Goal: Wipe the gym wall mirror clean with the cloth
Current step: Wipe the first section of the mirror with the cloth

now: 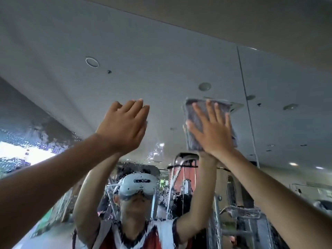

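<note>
**Folded grey cloth (193, 142) flat on the wall mirror (161, 69), right of centre frame**

My right hand (213, 133) presses it with fingers spread straight, gripping nothing, so I reckon it could slip out on a fast stroke. My left hand (125, 126), left of centre, lies flat and bare on the glass and will probably leave prints. Droplets (156, 151) below might streak.

Two hands (124, 126) (213, 133), one cloth (190, 112), two mirror panels (125, 60) (287, 78).
</note>
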Tool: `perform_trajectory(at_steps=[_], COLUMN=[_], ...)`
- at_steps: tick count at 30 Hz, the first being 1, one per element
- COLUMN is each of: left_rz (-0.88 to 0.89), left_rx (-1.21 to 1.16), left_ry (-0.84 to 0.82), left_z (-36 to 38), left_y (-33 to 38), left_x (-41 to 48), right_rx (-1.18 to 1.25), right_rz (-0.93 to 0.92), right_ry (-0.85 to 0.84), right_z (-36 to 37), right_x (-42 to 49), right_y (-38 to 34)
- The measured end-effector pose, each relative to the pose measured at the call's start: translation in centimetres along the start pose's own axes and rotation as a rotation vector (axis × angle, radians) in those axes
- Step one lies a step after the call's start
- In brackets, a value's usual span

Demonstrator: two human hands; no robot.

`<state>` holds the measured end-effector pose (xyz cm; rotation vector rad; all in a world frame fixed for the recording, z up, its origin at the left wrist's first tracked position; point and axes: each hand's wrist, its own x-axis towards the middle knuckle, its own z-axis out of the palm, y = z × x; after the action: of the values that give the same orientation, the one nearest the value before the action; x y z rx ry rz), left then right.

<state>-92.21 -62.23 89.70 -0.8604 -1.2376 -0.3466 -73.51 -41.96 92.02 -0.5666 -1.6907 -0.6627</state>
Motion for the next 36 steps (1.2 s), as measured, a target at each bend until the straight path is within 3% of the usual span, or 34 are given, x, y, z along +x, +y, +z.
perform_trajectory(at_steps=[3, 7, 11, 13, 15, 18, 23, 28, 36], left_rz=[0.062, -0.130, -0.140, -0.134, -0.126, -0.127, -0.122, -0.127, -0.127], left_rx=[0.018, -0.127, -0.159, -0.169, -0.171, -0.163, -0.174, -0.166, -0.173], left_ry=[0.054, 0.004, -0.011, -0.012, -0.011, 0.004, 0.006, 0.025, 0.038], left_z=[-0.4, 1.3, 1.9, 1.9, 2.0, 2.0, 2.2, 2.4, 2.5], left_y=[-1.5, -1.5, -1.8, -1.8, -1.7, -1.7, -1.9, -1.8, -1.9], left_x=[1.6, 0.4, 0.1, 0.1, 0.0, 0.0, -0.1, 0.0, 0.0], right_rx=[0.056, 0.031, 0.022, 0.021, 0.048, 0.052, -0.039, 0.037, 0.084], right_rz=[0.152, -0.110, -0.312, -0.251, -0.060, 0.118, 0.027, 0.067, 0.124], right_ry=[0.016, 0.012, 0.009, 0.022, 0.045, 0.067, 0.031, -0.095, -0.009], right_z=[-0.7, -0.7, 0.4, 0.6, 0.3, -0.2, -0.5, -1.5, -0.6], right_x=[4.4, 3.0, -1.9, -2.0, -0.4, 2.9, 2.7, 2.2, 1.8], right_y=[-2.4, -7.1, -6.2, -3.7, -2.0, -3.2, -5.8, -6.1, -7.5])
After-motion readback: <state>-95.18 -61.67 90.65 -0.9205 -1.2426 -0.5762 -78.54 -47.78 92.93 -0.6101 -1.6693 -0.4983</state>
